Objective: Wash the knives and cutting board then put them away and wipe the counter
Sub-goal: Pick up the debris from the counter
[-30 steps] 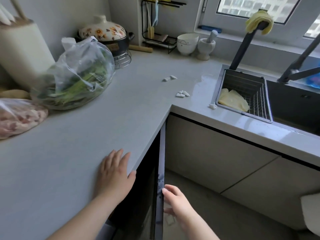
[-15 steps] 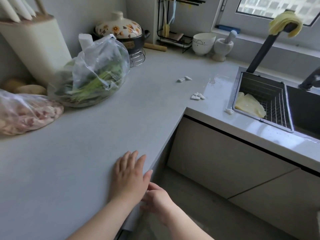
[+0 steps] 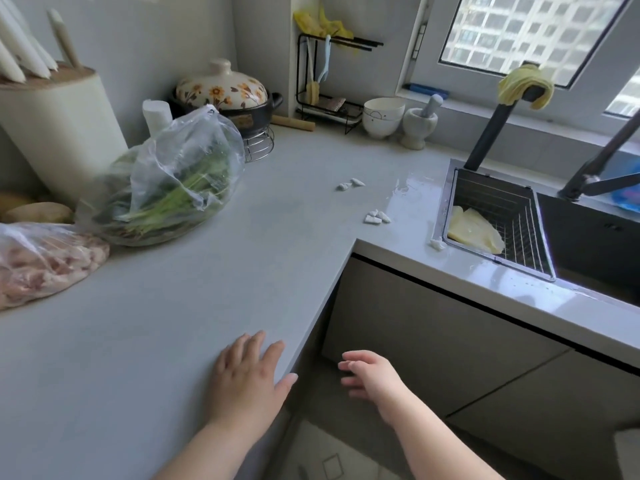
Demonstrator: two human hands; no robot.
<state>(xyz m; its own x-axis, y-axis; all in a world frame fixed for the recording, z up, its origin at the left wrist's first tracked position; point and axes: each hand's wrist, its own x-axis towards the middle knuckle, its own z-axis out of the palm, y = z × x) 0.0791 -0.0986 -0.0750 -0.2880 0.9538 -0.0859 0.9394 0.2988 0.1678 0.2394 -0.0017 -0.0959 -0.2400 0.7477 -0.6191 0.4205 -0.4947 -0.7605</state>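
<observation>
My left hand (image 3: 247, 379) lies flat and empty on the grey counter (image 3: 180, 306), at its front edge. My right hand (image 3: 372, 377) hovers in the air just off that edge, fingers apart, holding nothing. A round cream knife block (image 3: 59, 129) with several white handles stands at the far left against the wall. A yellow cloth (image 3: 476, 230) lies in the wire basket (image 3: 516, 216) set in the sink. Another yellow cloth (image 3: 524, 86) hangs over the black faucet. Small white scraps (image 3: 377, 217) and water lie on the counter near the sink. No cutting board is in view.
A clear bag of greens (image 3: 166, 188) and a bag of meat (image 3: 41, 261) sit on the left of the counter. A floral-lidded pot (image 3: 225, 95), a rack, white bowls (image 3: 382, 116) and a mortar (image 3: 419, 124) line the back. Closed cabinet fronts (image 3: 433, 337) run below the sink.
The cabinet door under the counter edge, open a second ago, has been shut by my right hand, which has since come away from it. My view has risen; my left hand stayed put.
</observation>
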